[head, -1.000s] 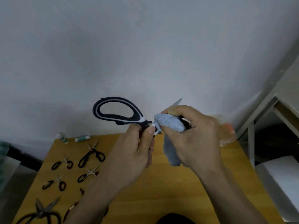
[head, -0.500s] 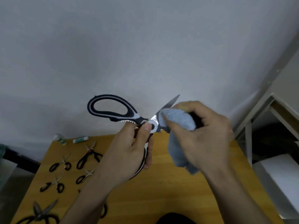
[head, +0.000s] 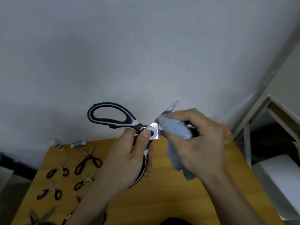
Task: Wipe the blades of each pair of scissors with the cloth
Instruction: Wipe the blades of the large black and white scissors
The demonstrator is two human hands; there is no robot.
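A large pair of black-and-white kitchen scissors (head: 113, 120) is held up in front of the wall, blades spread. My left hand (head: 128, 159) grips its lower handle, thumb beside the pivot. My right hand (head: 194, 143) pinches a light blue cloth (head: 173, 129) round the upper blade, whose serrated tip (head: 173, 106) sticks out above the fingers. The cloth's tail hangs below the hand. The second blade is hidden behind my right hand.
Several small black-handled scissors (head: 87, 161) lie on the left part of the wooden table (head: 162, 200). Two glue sticks (head: 78, 144) lie at its back left edge. A white shelf frame (head: 259, 120) and a white box (head: 279, 179) stand to the right.
My right hand has slid the cloth outward along the blade and back toward the pivot. The scissors have opened wider and dropped slightly.
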